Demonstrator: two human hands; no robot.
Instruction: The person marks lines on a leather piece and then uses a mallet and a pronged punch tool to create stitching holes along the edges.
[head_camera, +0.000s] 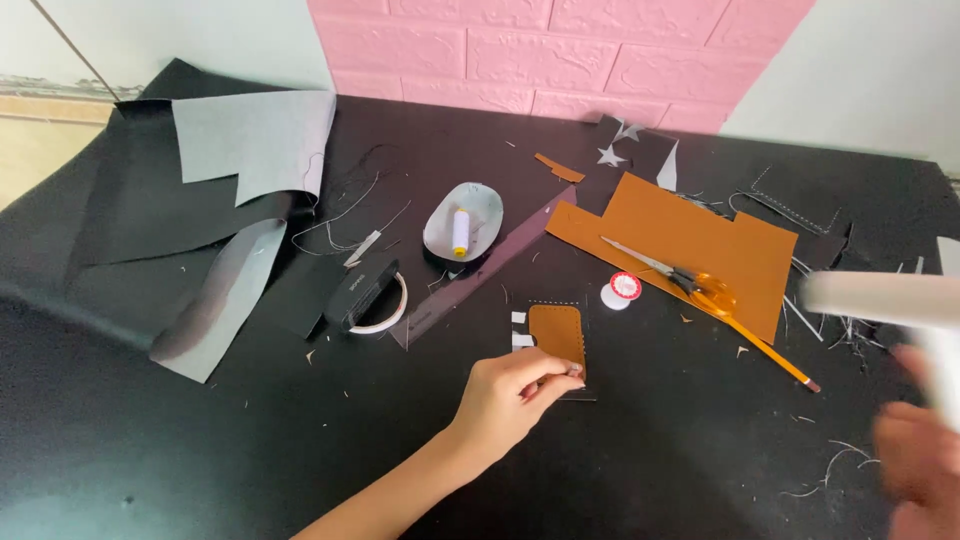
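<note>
My left hand (515, 395) rests on the black table cover, fingertips pinching the near edge of a small brown leather piece (557, 333) that lies on a black backing with white stitch marks. At the right edge my right hand (915, 450) is blurred. It seems to grip a white T-shaped tool (880, 298), also blurred. Beyond the small piece lie a large brown leather sheet (690, 235), orange-handled scissors (680, 278) on it, a white thread spool with a red top (621, 291) and an orange pencil (770, 355).
A long dark ruler (480, 270) lies diagonally at the centre. Behind it a white dish (485, 210) holds a yellow-white thread bobbin. A black tape dispenser (365, 295) sits to the left, with grey and black sheets (250, 140) folded at far left. Scraps litter the right side.
</note>
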